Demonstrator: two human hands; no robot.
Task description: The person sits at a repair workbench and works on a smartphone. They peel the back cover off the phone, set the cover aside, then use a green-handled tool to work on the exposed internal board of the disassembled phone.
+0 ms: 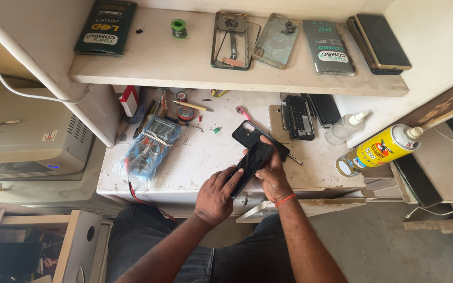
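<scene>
Dark trousers (148,246) nearest the lens, both forearms rising from them toward the bench (205,162).

Left hand (215,195): fingers curled around the lower edge of a black phone (250,165), gripping it from the left side. Right hand (272,175): closed over the same phone from the right, thumb pressed on its dark face; orange band (285,199) at the wrist. The phone is tilted, lifted off the bench, over its front edge.

Just beyond the right hand's fingertips: a black back cover (247,133) with camera cut-out, flat on the bench, partly hidden by the held phone. Further beyond the right hand: a black inner frame (299,116) and a dark panel (325,108) beside it. To the right of the right hand: a clear spray bottle (344,128) and a yellow aerosol can (378,149) lying tilted.

Left of the left hand, well apart: a multimeter in a plastic bag (150,144) with a red lead. Beyond it: rolls of tape (185,112).

Shelf (184,68) above, beyond both hands: solder spool (179,27), 2 opened phone shells (255,41), a stack of 2 phones (378,43) at right, a dark green box (106,26) at left.
</scene>
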